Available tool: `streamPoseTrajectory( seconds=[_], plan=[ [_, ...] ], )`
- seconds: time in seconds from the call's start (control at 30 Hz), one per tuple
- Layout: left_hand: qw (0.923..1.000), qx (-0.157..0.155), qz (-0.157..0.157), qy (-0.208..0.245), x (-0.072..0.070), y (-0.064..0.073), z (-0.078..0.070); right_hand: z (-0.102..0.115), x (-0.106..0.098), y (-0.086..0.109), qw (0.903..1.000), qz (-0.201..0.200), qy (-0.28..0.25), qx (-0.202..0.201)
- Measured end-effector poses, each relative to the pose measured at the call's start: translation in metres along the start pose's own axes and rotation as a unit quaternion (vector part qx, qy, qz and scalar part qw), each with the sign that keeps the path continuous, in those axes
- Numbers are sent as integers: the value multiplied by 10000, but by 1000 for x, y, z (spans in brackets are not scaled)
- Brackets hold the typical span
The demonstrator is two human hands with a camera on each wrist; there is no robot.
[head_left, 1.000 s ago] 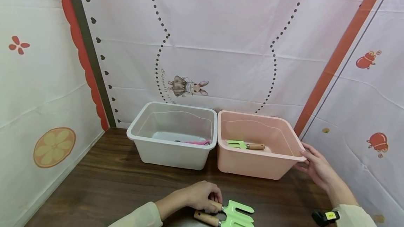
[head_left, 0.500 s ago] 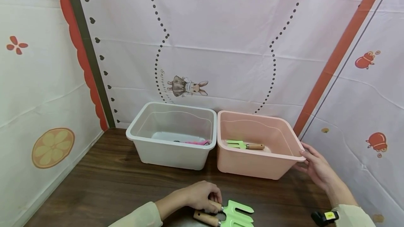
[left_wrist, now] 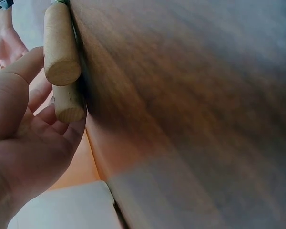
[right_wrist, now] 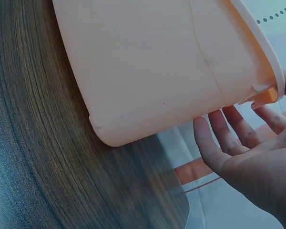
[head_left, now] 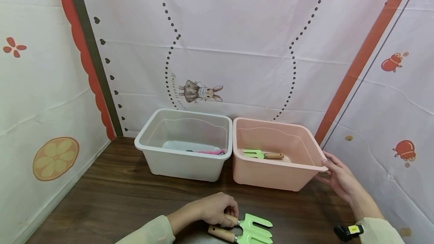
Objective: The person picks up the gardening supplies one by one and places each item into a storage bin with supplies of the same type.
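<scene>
Two small garden forks with green tines and wooden handles lie side by side on the dark wood table. In the head view my left hand point(head_left: 217, 210) holds the farther garden fork point(head_left: 254, 219) by its handle, its fingers curled round the wood. The nearer garden fork point(head_left: 223, 233) lies alongside; both wooden handles point(left_wrist: 62, 45) show end-on in the left wrist view. My right hand point(head_left: 342, 180) grips the right rim of the pink bin point(head_left: 271, 176), thumb over the edge and fingertips point(right_wrist: 202, 126) against the outer wall. Inside that bin rests another green fork point(head_left: 259, 154).
A light grey bin point(head_left: 183, 166) stands left of the pink one, their rims nearly touching. In it lies something pink point(head_left: 211, 152) with a dark bit beside it. A printed cloth point(head_left: 234, 48) hangs behind the bins, with cloth walls at both sides.
The head view has shifted very slightly. Both hands, the forks and the bins keep the same places.
</scene>
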State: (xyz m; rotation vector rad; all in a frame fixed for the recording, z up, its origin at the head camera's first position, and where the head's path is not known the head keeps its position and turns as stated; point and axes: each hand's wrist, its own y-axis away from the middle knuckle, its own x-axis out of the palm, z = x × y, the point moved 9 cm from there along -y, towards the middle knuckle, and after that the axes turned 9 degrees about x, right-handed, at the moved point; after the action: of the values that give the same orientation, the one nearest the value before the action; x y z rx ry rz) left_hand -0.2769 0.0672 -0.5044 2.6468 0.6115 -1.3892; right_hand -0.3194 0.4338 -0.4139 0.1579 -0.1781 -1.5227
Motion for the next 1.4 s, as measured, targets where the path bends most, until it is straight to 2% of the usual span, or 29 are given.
streamPoseTrajectory(
  seconds=[0.17, 0.37, 0.67, 0.9, 1.03, 1.2, 1.4],
  plan=[
    [9995, 176, -15, -251, -4, 0, -2, 2, 1, 0, 10000, -4, 33, -41],
    [9955, 276, -164, -886, -15, 2, -7, 3, 2, 2, 9999, -14, 96, -101],
    [9929, 273, -335, -1104, -23, 7, 0, 1, 0, 1, 9999, -84, 134, -41],
    [9950, 208, -464, -856, -32, 14, 9, -2, -1, 0, 9998, -146, 133, 18],
    [9954, 247, -593, -712, -36, 16, 8, -2, -2, -1, 9999, -126, 71, 27],
    [9942, 360, -724, -709, -42, 16, 1, -3, -2, -2, 9998, -155, 120, 85],
    [9930, 630, -734, -680, -54, 12, -16, -3, -2, -1, 9998, -159, 124, 94]
  ],
)
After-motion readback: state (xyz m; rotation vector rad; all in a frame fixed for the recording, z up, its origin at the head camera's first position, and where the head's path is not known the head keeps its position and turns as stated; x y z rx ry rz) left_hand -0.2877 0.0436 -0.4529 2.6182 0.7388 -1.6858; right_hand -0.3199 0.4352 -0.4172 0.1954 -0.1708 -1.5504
